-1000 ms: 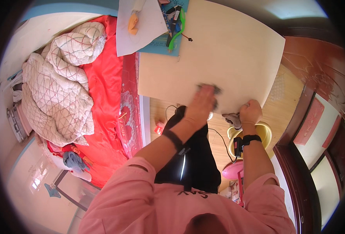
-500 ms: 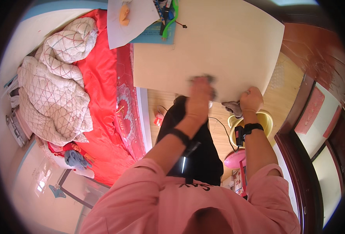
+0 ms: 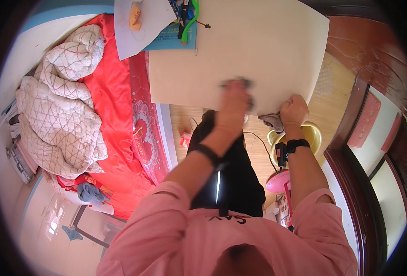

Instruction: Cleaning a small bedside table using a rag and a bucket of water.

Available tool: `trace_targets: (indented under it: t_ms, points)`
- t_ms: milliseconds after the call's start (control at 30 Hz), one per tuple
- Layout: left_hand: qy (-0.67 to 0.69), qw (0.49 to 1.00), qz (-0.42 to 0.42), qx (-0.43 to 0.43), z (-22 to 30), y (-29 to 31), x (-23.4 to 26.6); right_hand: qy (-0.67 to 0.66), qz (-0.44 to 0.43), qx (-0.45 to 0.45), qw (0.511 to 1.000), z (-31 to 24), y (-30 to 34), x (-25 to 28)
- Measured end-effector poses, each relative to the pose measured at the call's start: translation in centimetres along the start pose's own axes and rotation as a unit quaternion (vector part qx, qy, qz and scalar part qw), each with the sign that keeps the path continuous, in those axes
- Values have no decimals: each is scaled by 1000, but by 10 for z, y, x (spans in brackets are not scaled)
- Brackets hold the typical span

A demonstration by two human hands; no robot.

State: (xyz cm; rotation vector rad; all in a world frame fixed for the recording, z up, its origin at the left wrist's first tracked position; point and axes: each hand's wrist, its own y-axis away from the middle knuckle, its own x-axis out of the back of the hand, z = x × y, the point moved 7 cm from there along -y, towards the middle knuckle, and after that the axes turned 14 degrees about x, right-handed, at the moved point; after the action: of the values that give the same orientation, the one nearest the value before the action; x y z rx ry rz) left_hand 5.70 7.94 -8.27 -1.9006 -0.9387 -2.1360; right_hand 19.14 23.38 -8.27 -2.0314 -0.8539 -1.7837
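My left hand [image 3: 233,105] is smeared by motion over the near part of a pale cream tabletop [image 3: 240,41]. Around its fingers shows a blurred dark cloth [image 3: 240,83], pressed to the surface. At the tabletop's near right edge, my right hand [image 3: 295,110] is closed in a fist. A grey-brown cloth [image 3: 272,121] hangs from that edge, bunched against the fist, seemingly in its grip. How the fingers hold it is hidden.
At the table's far left lie white paper [image 3: 141,27], an orange piece [image 3: 135,17], a blue booklet [image 3: 171,39] and a green strip [image 3: 190,23]. A yellow basin [image 3: 315,138] and pink stool [image 3: 277,181] stand below right. A red-covered bed [image 3: 116,92] is left.
The whole view has shifted slightly to the left. My left hand and the dark cloth have slid a little farther from me over the tabletop. My right hand stays at the edge.
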Motion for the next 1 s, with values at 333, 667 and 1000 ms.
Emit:
trace_targets:
  t_ms: [333,667,1000]
  points:
    - [144,976,110,126,-142,50,0,-39,-42,-18,998,-12,-5,3]
    - [170,971,157,-64,-8,-126,78,-47,-3,-14,999,-2,4,2]
    - [222,968,79,-84,-11,-11,42,-81,-45,-28,995,0,3,10]
